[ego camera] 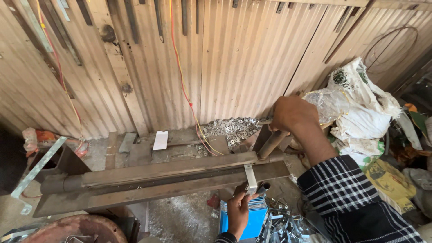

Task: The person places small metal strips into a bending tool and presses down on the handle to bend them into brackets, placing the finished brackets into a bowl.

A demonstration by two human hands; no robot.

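While a pile of small metal clips (231, 128) lies centre-frame behind the bending machine (162, 177), right hand (290, 114) clenches its lever (272, 144); left hand (237, 211) grasps a pale, bent metal strip (250, 178), lower centre.

Across the upper frame the corrugated wall (252, 58) is showing as dull, ribbed sheet metal, stained with rust. Through the middle, the long bending machine (171, 177) is looking like dark, matt steel, rough and rust-brown. The small strip (250, 179) at its edge is gleaming as pale, smooth galvanised metal, as is the heap of small brackets (231, 127) behind. The lever (271, 144) is appearing as worn, brownish metal. At right, the sacks (364, 108) are looking like woven plastic, white and crinkled. The sleeve (346, 198) at lower right is showing as soft checked cloth.
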